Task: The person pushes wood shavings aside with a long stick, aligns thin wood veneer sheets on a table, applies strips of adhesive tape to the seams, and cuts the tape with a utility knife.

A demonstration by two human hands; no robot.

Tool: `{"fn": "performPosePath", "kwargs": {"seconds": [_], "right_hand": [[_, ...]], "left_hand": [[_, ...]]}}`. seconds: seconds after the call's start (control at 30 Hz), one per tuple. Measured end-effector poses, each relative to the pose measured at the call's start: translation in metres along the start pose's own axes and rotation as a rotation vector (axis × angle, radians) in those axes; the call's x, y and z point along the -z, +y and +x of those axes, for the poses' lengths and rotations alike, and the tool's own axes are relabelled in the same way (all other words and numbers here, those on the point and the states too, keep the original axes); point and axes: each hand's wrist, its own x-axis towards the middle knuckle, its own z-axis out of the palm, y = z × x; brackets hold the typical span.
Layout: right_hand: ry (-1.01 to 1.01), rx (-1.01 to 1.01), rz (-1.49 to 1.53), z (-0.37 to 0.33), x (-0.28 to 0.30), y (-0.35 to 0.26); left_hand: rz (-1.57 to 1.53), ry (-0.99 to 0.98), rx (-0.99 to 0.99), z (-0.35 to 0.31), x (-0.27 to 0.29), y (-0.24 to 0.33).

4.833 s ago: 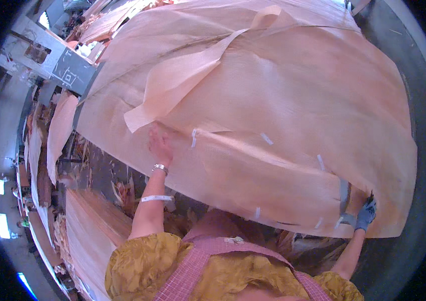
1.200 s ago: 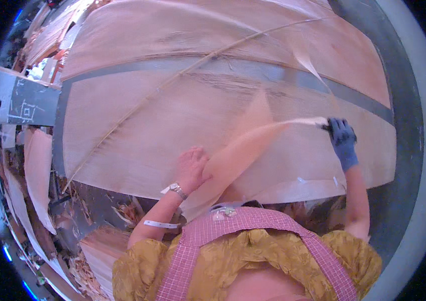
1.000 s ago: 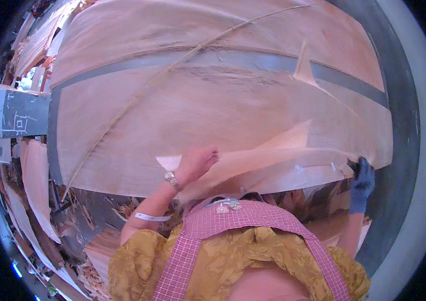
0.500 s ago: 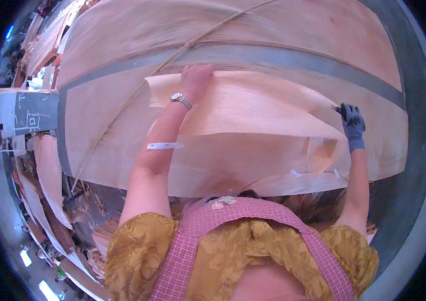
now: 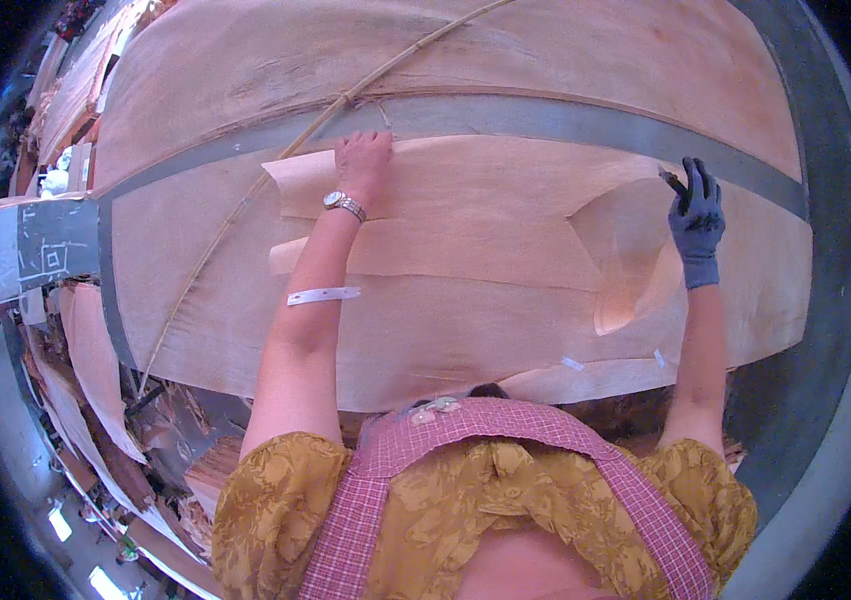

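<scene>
A notched veneer sheet point(image 5: 475, 205) lies at twelve o'clock. The bare left hand point(image 5: 363, 168) rests along its edge at eleven, grip unclear; the gloved right hand point(image 5: 697, 222), toward two, pinches a small dark tool point(image 5: 674, 183). Tugging unevenly could lengthen the notch.

"Premises type?"
"Woodworking workshop, by appearance. Broad, thin, pinkish wood-veneer sheets point(image 5: 545, 60) cover most of a flat grey counter point(image 5: 585, 118)."
"Further evidence?"
"Splintered brown wood scraps point(image 5: 180, 410) beyond its near edge; a long pale-pink veneer piece point(image 5: 95, 345) at left."
</scene>
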Motion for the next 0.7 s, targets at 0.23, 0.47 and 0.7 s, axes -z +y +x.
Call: {"fn": "performPosePath", "kwargs": {"seconds": [0.23,0.47,0.7], "right_hand": [[-0.416,0.128,0.168,0.009,-0.038,-0.133],[-0.478,0.109,0.129,-0.005,-0.077,-0.135],[-0.498,0.082,0.047,0.007,-0.077,-0.144]], "left_hand": [[0.007,0.042,0.047,0.002,0.010,0.001],[-0.167,0.234,0.262,-0.084,0.001,0.034],[-0.169,0.079,0.472,-0.087,-0.009,0.015]]}}
